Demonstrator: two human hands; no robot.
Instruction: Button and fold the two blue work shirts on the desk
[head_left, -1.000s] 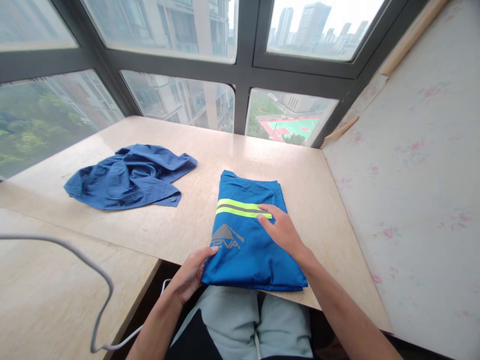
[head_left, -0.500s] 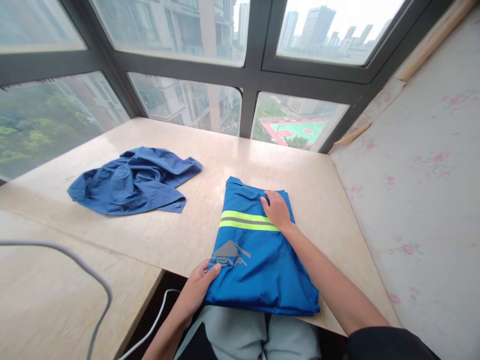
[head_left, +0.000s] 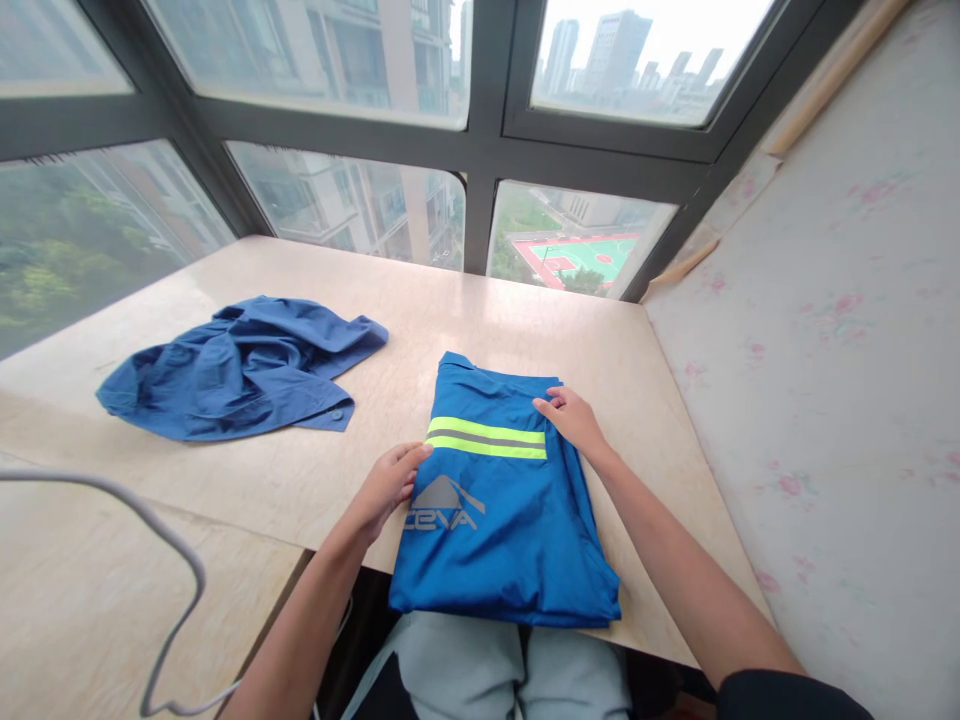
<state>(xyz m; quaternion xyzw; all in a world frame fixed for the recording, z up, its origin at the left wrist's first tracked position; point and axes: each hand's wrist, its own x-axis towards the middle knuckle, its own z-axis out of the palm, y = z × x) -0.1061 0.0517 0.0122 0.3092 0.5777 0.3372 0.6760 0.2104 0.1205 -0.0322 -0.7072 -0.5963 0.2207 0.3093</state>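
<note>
A folded blue work jacket (head_left: 502,545) lies in front of me, with a yellow-and-grey reflective stripe (head_left: 487,438) across it and a grey CEVA logo (head_left: 444,505) below. My left hand (head_left: 388,485) is closed at its left edge, the thumb on top beside the stripe's end and the other fingers curled by the side. At the upper right edge rests my right hand (head_left: 576,420), open, thumb and forefinger slightly apart against the cloth. The jacket's collar end points away from me, and its lower end reaches the table edge above my lap.
A second, crumpled blue garment (head_left: 247,370) lies on the pale tabletop (head_left: 420,320) to the left. A grey cable (head_left: 169,535) loops across the lower left. Windows (head_left: 360,200) stand behind the table; a floral-papered wall (head_left: 810,350) bounds the right side.
My left hand has moved up the jacket's left edge, from beside the logo to the stripe. My right hand has slid off the top towards the right edge. The view has shifted slightly.
</note>
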